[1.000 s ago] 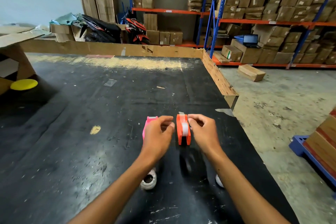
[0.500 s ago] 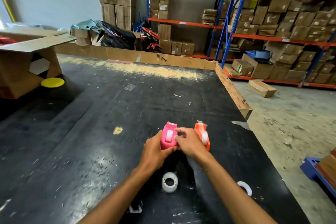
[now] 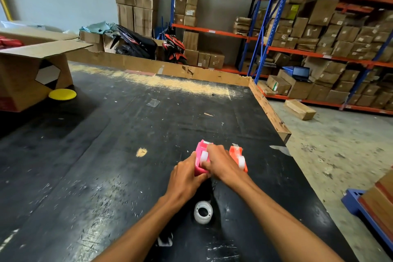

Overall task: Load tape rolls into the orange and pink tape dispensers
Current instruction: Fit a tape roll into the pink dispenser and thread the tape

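A pink tape dispenser stands on the black table with a white tape roll showing in its top. My left hand grips its left side and near end. My right hand rests on its right side, fingers on the roll. Just to the right stands the orange tape dispenser, also holding a white roll, untouched. A loose white tape roll lies on the table near me, between my forearms.
An open cardboard box and a yellow disc sit at the far left of the table. A wooden rim edges the table's right side. Shelves of cartons stand beyond. A small white scrap lies near my left forearm.
Both hands left the orange dispenser and closed on the pink one. The view tilted up and shifted, so the table's far side shows more.
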